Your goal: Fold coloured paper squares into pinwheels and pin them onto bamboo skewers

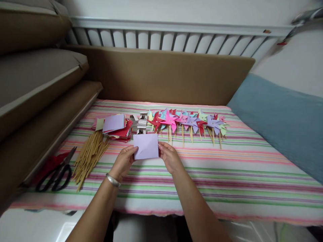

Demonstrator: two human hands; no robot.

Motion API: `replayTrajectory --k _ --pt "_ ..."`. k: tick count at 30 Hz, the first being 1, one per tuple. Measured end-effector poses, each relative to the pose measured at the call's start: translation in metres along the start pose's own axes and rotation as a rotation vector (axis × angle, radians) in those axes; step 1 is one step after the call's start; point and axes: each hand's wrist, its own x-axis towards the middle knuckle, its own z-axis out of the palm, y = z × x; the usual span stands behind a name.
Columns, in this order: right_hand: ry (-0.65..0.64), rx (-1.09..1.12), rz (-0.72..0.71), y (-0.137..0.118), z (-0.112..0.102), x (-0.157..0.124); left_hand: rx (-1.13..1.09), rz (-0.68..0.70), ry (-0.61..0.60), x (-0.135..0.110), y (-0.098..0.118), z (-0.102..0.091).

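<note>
Both my hands hold a lilac square of paper (146, 146) just above the striped cloth (227, 174). My left hand (124, 162) pinches its lower left corner, a silver bracelet on that wrist. My right hand (169, 156) grips its right edge. Behind the sheet, a stack of coloured paper squares (116, 125) lies to the left. A row of finished paper pinwheels (186, 122) on wooden sticks stretches to the right. A small white object (141, 123) stands between them.
A bundle of wooden sticks (89, 155) lies left of my hands, with black-handled scissors (57, 173) and a red scrap at the cloth's left edge. Brown cushions rise on the left and behind. A blue cushion (282, 117) borders the right.
</note>
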Motion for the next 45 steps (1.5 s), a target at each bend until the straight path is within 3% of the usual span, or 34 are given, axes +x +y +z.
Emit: replayTrajectory --k 5,12,21,26,28,31,34,38,45 --pt "0.001 0.016 0.026 0.001 0.005 -0.001 -0.231 -0.018 0.085 0.005 -0.002 -0.001" --pt "-0.015 -0.122 0.092 0.014 0.013 -0.002 -0.293 -0.031 0.040 0.005 -0.006 0.007" --pt "0.005 -0.242 0.039 0.014 0.001 0.006 -0.211 -0.103 -0.050 0.005 -0.008 0.012" --pt "-0.026 -0.381 0.010 0.011 -0.003 0.008 -0.111 -0.130 0.037 0.007 -0.013 0.017" --pt "0.058 -0.479 -0.099 0.011 -0.002 0.008 -0.127 -0.097 0.122 0.010 -0.015 0.018" --pt "0.209 -0.804 -0.506 0.012 0.004 0.001 -0.205 -0.054 0.227 0.014 -0.016 0.018" --pt "0.093 -1.073 -0.842 0.018 0.014 -0.009 -0.289 -0.076 0.260 0.018 -0.018 0.016" --pt "-0.066 -1.231 -0.935 0.031 0.023 -0.015 -0.356 -0.071 0.249 0.019 -0.021 0.016" --pt "-0.101 -1.322 -0.940 0.036 0.023 -0.013 -0.349 -0.034 0.256 0.019 -0.024 0.015"
